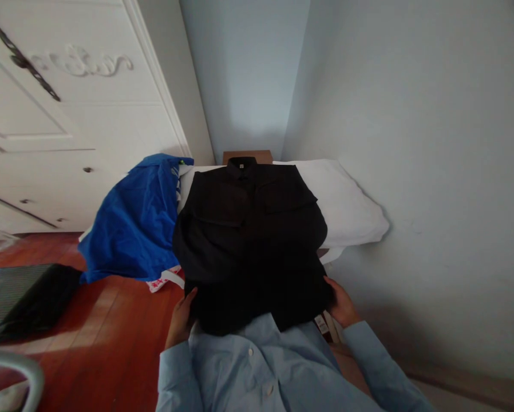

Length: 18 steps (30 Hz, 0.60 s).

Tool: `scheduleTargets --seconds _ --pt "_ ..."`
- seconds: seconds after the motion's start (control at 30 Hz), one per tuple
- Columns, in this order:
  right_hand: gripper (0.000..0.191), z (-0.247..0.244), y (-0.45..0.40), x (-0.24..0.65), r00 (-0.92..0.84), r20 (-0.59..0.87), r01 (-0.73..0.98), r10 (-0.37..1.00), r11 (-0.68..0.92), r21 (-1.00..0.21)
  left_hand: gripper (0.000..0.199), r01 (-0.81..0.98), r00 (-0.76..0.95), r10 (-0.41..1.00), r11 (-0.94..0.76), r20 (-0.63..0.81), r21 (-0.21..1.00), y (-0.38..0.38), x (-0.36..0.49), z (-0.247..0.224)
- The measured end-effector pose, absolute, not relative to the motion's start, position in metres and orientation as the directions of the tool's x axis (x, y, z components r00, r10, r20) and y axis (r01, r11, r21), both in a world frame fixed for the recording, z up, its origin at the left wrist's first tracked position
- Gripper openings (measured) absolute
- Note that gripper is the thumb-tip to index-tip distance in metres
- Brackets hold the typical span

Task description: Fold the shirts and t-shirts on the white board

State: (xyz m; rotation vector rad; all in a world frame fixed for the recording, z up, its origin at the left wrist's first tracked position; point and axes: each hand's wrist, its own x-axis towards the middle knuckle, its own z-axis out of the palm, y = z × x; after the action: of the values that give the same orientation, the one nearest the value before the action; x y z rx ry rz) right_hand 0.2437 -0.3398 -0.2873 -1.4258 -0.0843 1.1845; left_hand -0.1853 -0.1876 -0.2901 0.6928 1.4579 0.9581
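Shirt [252,229], black, collared, spread front up across a white-covered surface [347,200], lower edge nearest the person. Left hand [182,318] and right hand [341,303] clamped on opposite sides near that edge, fingers apparently tucked beneath dark cloth. Blue garment [139,223] draped at left, beside the shirt.

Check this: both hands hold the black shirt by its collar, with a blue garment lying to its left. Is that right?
Not by its collar: in the head view, the left hand and right hand hold the black shirt near its lower edge. The blue garment does lie to its left.
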Motion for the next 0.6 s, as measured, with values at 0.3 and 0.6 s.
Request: scheduleTargets --seconds 0.3,0.6 --pt "0.024 -0.342 -0.355 0.219 0.409 -0.476 -0.499 0.779 -0.246 -0.831 0.027 -0.412 0.040 0.806 0.551 -0.590 0.725 -0.184 -0.195 -0.293" --pt "0.049 -0.347 -0.323 0.226 0.476 -0.431 -0.356 0.767 -0.280 -0.892 0.032 -0.336 -0.107 0.845 0.465 -0.524 0.819 -0.187 -0.174 -0.295"
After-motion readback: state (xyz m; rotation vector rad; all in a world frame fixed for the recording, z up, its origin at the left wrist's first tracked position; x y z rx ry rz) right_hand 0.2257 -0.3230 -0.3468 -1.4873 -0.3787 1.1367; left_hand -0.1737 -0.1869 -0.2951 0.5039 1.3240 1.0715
